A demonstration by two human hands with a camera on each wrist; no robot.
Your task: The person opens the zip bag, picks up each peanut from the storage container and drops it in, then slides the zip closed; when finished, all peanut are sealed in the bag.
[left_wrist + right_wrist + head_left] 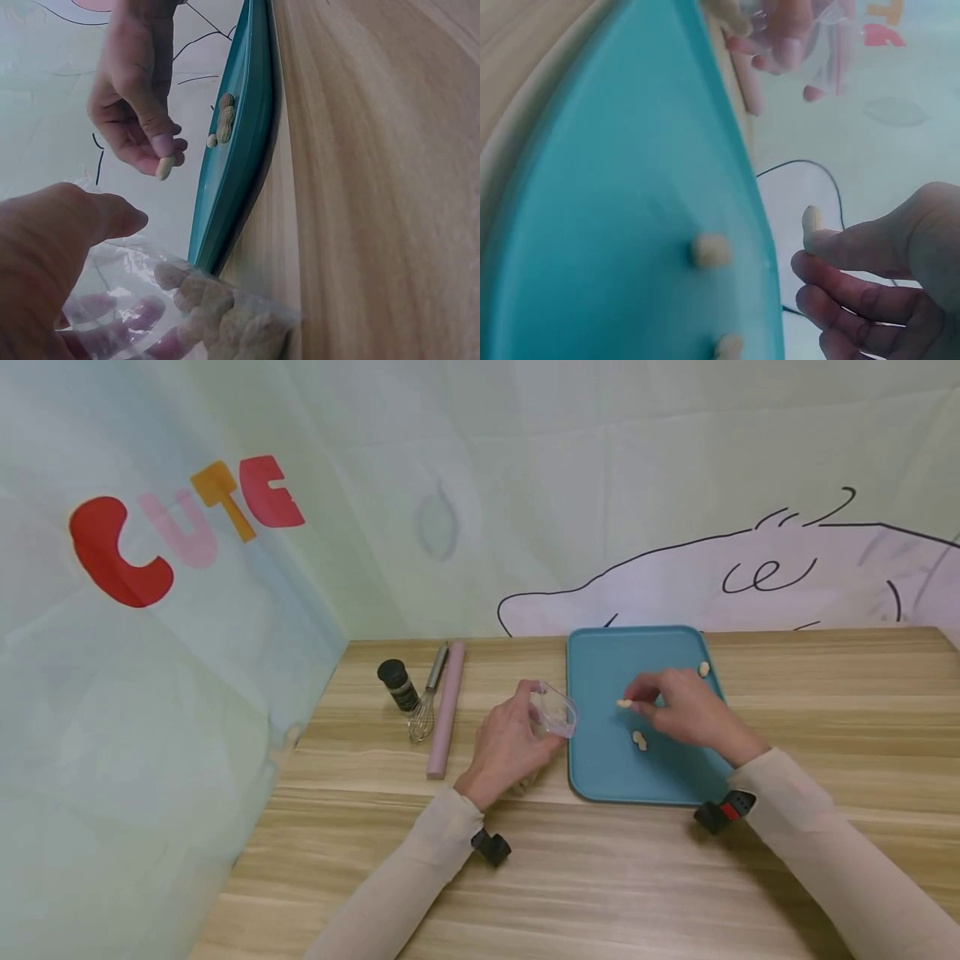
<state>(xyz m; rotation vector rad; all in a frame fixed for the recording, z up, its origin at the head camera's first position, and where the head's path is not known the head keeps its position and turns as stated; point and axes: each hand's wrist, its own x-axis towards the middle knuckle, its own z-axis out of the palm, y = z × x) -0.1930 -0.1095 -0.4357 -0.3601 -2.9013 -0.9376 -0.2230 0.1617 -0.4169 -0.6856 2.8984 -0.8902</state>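
Note:
My left hand [512, 745] grips a clear plastic bag [555, 711] at the left edge of a blue tray [600, 768]. Several unshelled peanuts [217, 311] lie inside the bag, whose mouth faces the tray. Over the tray my right hand [686, 710] pinches a single peanut [623, 703] between thumb and fingertips, clear of the tray surface. Below that hand a peanut [639, 741] lies on the tray, and another peanut [703, 669] sits by the far right rim.
Left of the bag lies a pink rolling stick [447, 710]. Beside it are a small wire whisk [424, 710] and a black-capped jar [397, 685]. Behind the wooden table [600, 877] hangs a printed cloth [480, 510].

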